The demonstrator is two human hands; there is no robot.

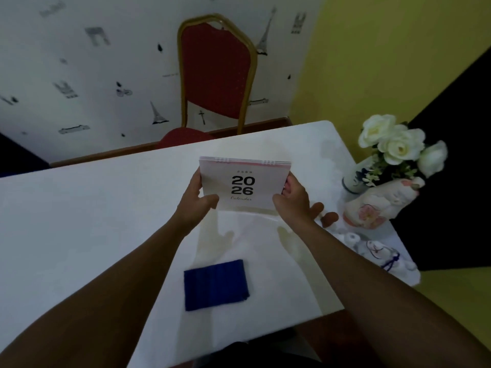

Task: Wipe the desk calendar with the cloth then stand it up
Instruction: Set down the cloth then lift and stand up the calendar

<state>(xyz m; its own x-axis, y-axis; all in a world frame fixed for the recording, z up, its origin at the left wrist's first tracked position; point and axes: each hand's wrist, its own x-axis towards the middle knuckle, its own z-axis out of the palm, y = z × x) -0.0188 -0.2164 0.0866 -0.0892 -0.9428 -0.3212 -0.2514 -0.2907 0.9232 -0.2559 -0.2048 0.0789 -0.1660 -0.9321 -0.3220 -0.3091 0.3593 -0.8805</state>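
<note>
The white desk calendar [243, 183], printed "2026" with a spiral binding along its top edge, is held upright over the middle of the white table [79, 221]. My left hand [196, 201] grips its left edge and my right hand [295, 201] grips its right edge, thumbs on the front. I cannot tell whether its bottom edge touches the table. A folded dark blue cloth [215, 285] lies flat on the table, nearer to me and between my forearms, untouched.
A vase of white flowers [393, 147] and a pale ceramic figure [377, 205] stand at the table's right edge, with small white items [372, 251] in front of them. A red chair [216, 75] stands behind the table's far edge.
</note>
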